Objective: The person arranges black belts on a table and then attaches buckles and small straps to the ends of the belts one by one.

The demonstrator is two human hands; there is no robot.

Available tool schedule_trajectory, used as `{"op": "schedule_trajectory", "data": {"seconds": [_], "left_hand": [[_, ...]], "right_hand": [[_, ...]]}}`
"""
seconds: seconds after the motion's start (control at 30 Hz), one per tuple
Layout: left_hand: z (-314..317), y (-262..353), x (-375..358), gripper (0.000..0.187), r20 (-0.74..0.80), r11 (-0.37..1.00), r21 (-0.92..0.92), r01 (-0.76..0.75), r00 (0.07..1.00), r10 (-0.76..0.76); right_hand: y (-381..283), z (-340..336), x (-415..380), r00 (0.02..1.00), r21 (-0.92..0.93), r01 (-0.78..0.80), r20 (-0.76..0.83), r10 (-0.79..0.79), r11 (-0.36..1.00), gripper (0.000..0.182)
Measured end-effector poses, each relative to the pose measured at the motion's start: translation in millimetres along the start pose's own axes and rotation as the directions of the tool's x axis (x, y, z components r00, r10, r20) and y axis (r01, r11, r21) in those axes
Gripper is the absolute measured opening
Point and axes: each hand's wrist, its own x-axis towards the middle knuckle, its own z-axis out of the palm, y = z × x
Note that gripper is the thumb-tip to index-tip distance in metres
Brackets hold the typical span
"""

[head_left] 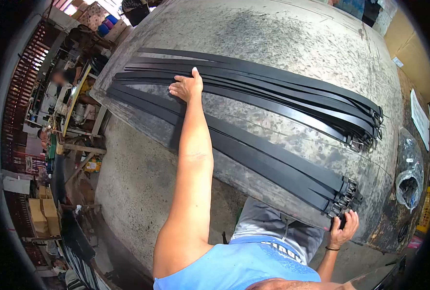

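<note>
Two bundles of black belts lie lengthwise on a large worn table. My left hand [187, 88] reaches out over the left part of the belts, its fingers stretched and thumb apart, against the edge of the far bundle [273, 92]. Metal buckles [365, 142] gather at that bundle's right end. Closer to my body is the near bundle [273, 159], partly hidden under my left forearm. At its buckle end [343, 198], my right hand [344, 229] rests by the table edge, fingers slightly bent and apart, close to the buckles. Whether it touches them is hard to see.
The table [297, 38] has a scuffed grey top. A clear plastic bag [409, 183] and a white paper sheet [419, 118] lie at the right, near a yellow crate [427, 210]. Cardboard boxes [45, 215] and a person [70, 77] at a workbench are on the left.
</note>
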Motion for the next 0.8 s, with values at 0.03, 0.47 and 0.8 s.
{"op": "schedule_trajectory", "data": {"seconds": [0.03,0.47,0.8], "left_hand": [[5.5,3.8,5.1,0.09,-0.011,1.0,0.004,-0.026,1.0,0.026],[-57.9,-78.2,16.4,0.069,-0.197,0.938,0.125,-0.322,0.919,0.342],[-83.8,-131.8,-13.5,0.083,-0.008,0.964,0.224,-0.141,0.989,0.146]], "right_hand": [[1.5,0.5,-0.6,1.0,-0.01,0.01,0.003,-0.01,1.0,0.035],[17.0,4.4,-7.2,0.998,-0.042,0.04,0.04,-0.038,0.998,0.036],[-8.4,-5.4,4.9,1.0,0.163,0.017,0.006,-0.018,0.986,0.021]]}}
